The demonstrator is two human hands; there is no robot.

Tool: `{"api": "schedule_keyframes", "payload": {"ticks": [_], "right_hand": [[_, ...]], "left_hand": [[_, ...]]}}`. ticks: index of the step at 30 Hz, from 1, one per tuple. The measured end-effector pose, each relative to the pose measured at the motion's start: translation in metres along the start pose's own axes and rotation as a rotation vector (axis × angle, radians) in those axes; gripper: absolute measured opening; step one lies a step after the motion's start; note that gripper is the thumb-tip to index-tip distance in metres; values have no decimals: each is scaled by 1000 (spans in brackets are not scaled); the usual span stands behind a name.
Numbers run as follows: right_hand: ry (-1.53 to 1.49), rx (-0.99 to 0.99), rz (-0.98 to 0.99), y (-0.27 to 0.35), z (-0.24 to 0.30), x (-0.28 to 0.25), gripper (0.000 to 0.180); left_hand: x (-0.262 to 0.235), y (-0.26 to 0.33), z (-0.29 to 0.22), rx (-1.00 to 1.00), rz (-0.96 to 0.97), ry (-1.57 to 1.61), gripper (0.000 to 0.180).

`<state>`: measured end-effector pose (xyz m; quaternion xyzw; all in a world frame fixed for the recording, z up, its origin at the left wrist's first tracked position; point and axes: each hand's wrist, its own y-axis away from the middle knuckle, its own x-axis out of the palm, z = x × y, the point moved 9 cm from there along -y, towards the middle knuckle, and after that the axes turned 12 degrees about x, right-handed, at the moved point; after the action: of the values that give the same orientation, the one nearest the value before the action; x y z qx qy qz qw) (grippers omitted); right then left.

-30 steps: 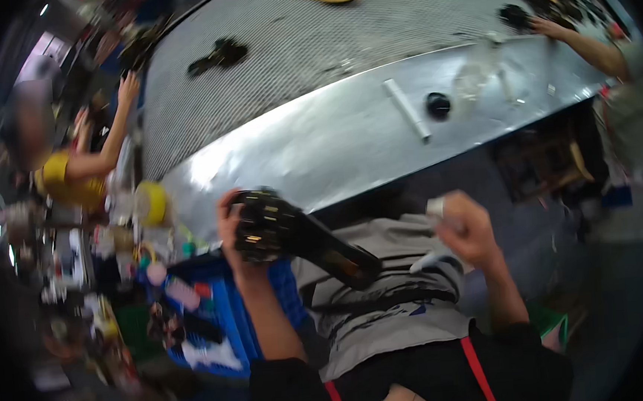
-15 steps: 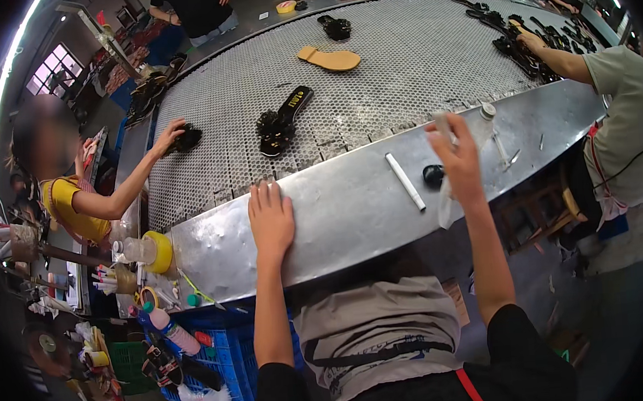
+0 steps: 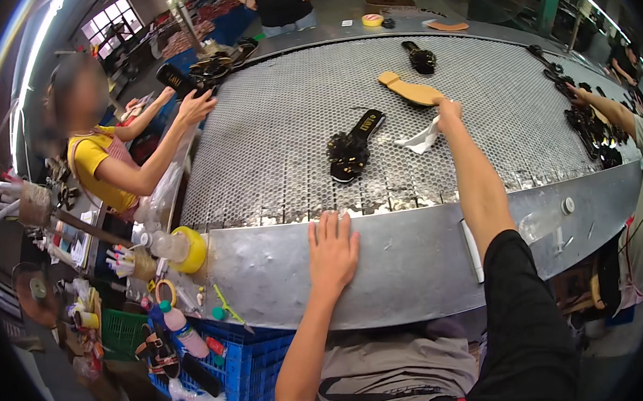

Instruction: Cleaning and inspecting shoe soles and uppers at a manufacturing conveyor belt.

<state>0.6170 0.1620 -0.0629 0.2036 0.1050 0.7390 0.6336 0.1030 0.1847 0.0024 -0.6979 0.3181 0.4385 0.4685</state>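
1. A co-worker's hand [image 3: 197, 105] at the left edge of the perforated belt [image 3: 273, 152] holds a black sandal [image 3: 177, 81] just over that edge, within easy reach of where that person sits.
2. The left hand [image 3: 332, 248] lies flat, fingers spread and holding nothing, on the smooth metal rim [image 3: 415, 257] at the belt's near edge; I judge it props the body for the long reach.
3. A black sandal with a beaded strap [image 3: 351, 148] lies alone mid-belt, with bare mesh on all sides.
4. The right hand [image 3: 448, 110] stretches far over the belt, closed on a white cloth [image 3: 421, 137], its fingertips at the near end of a tan insole [image 3: 411, 90].
5. More black sandals [image 3: 592, 129] crowd the right edge; the open middle leaves the arm free passage.
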Motion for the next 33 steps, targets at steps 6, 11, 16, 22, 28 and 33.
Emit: {"api": "schedule_keyframes", "payload": {"ticks": [6,11,16,22,28,33], "right_hand": [[551,-724,1,198,124,14,45],[766,-981,225,418,180,-25,41],[433,-300,932,496,101,-79,42],[79,89,935,503,-37,-120,40],[114,231,843,513,-107,-153,35],[80,300,913,519,-142,-155,36]], "left_hand": [[-8,2,2,22,-93,-12,41],[-14,20,19,-147,-240,572,44],[-84,18,-107,-137,-178,1948,62],[-87,89,-179,-348,-111,2404,87],[-67,142,-177,-473,-25,2156,80],[-65,165,-169,-572,-31,2040,70]]}}
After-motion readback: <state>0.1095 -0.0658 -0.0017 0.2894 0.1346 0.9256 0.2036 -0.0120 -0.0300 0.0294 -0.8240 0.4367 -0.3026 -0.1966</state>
